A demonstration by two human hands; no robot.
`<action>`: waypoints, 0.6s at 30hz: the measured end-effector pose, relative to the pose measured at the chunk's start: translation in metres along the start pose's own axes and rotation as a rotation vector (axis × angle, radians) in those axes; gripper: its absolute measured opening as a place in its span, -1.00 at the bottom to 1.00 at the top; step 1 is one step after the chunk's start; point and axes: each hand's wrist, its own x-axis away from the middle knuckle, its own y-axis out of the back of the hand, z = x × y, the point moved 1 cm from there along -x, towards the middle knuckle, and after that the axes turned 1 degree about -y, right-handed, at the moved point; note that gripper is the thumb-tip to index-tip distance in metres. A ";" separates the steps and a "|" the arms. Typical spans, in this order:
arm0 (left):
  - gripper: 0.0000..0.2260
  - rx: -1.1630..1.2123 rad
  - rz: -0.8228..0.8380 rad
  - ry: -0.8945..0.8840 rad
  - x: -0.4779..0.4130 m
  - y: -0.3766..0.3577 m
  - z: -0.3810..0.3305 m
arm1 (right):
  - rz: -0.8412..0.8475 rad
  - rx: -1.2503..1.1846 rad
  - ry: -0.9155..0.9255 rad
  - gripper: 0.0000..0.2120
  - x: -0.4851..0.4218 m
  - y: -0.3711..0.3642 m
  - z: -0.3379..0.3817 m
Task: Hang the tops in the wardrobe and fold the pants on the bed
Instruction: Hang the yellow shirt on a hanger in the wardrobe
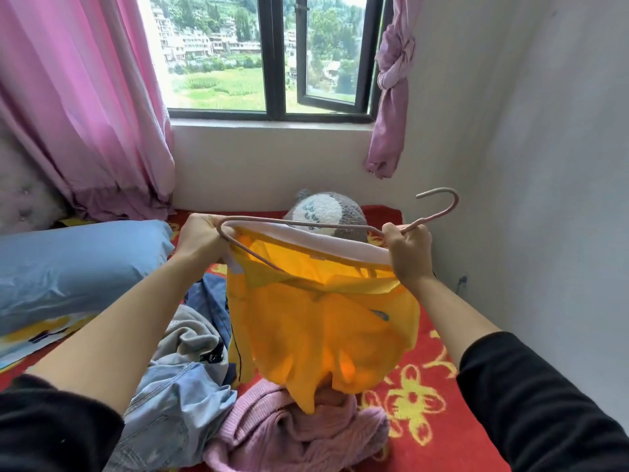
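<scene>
The bed (442, 420), covered with a red blanket with yellow flowers, fills the lower half of the frame. A pink curtain (78, 97) hangs down the upper left, beside the dark-framed window (272, 56) at top centre. A blue pillow (78, 264) lies at the left edge of the bed. In the middle of the frame a yellow top (323, 328) is held up in the air above the bed, its opening stretched wide and its body drooping toward the clothes below. Those clothes lie in a heap at lower centre: light blue jeans (177, 403) at lower left, a pink sweater (289, 434) at the bottom, and a grey garment (190, 335) just above the jeans. A grey and white plush toy (326, 209) sits behind the top, against the wall. The left hand (200, 240) has its fingers curled round the top's edge and the left end of a pink hanger (439, 206). The right hand (408, 253) grips the opposite edge together with the hanger's neck, fingers closed tight, the hook pointing to the upper right. The hanger's lower bar passes inside the top.
</scene>
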 end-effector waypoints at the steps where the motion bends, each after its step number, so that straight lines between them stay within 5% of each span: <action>1: -0.83 -0.037 -0.013 0.024 -0.001 0.000 0.006 | 0.018 0.042 0.015 -0.61 -0.004 0.001 0.000; 6: -0.80 -0.217 -0.037 0.074 0.001 0.000 0.021 | 0.131 0.277 0.125 -0.61 -0.017 0.002 0.005; 10: -0.78 -0.244 -0.072 0.029 0.004 0.003 0.008 | 0.299 0.701 0.258 -0.65 -0.019 -0.011 0.019; 15: -0.75 -0.175 -0.039 -0.202 0.006 -0.006 -0.033 | 0.309 0.503 0.189 -0.61 -0.035 -0.033 0.067; 18: -0.83 -0.064 -0.022 -0.273 0.010 -0.017 -0.049 | 0.511 0.498 0.130 -0.53 -0.031 -0.051 0.089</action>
